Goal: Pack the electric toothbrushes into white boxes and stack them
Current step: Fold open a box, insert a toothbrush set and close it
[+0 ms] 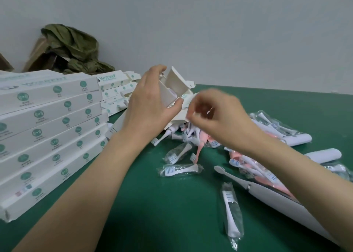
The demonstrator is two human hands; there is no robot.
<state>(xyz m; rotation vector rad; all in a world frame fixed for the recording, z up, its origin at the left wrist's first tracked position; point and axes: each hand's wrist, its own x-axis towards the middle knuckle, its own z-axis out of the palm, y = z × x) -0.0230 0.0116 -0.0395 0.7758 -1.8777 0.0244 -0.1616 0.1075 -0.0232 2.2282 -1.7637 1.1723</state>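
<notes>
My left hand point(150, 102) grips an open white box point(176, 87) held above the green table, its end flaps standing up. My right hand point(214, 116) is blurred, fingers curled just right of the box's open end; whether it pinches anything I cannot tell. Under both hands lies a heap of white and pink toothbrushes and bagged brush heads point(193, 137). A white electric toothbrush point(267, 196) lies at the lower right, partly under my right forearm. A tall stack of closed white boxes point(51, 129) stands at the left.
More white boxes point(116, 87) lie behind the stack, some with open flaps. A bagged brush head point(232, 211) lies alone near the front. White handles point(298, 139) rest at the right. A brown carton with olive plastic point(70, 49) stands at the wall.
</notes>
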